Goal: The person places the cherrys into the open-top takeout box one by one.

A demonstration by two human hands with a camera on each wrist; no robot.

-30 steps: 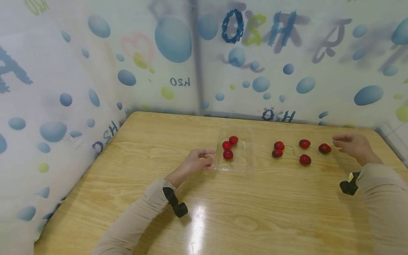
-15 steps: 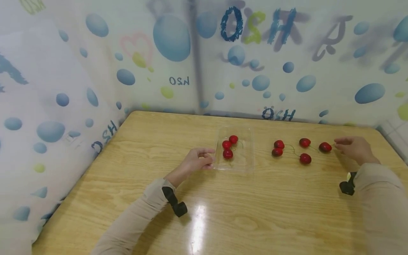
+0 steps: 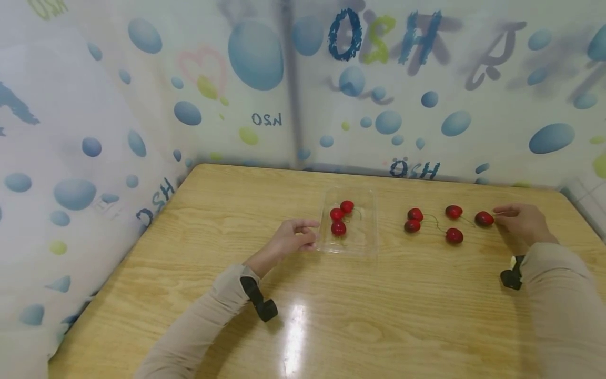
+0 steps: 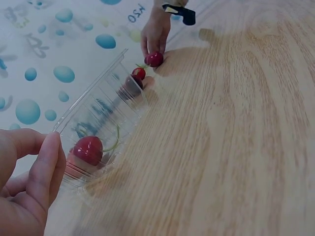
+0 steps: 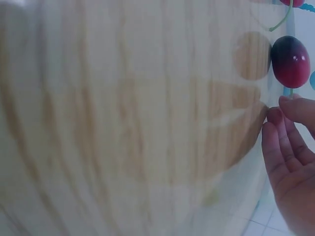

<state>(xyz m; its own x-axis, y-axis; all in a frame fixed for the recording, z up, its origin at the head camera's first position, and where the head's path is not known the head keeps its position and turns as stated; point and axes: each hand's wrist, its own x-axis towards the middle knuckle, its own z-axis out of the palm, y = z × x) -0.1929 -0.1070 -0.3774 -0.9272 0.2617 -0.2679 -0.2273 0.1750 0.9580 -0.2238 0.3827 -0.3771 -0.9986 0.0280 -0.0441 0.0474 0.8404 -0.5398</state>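
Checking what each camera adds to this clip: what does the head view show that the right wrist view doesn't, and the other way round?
Only the head view: the clear tray with three cherries in it, and the left hand pinching its edge.
Only the right wrist view: the palm side of the right hand.
Both: that hand, the cherry at its fingertips, and the wooden table.

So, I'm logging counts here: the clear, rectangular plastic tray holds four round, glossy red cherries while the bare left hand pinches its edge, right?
The count is wrong: the head view shows three cherries in the tray, not four. The left hand does pinch its edge.
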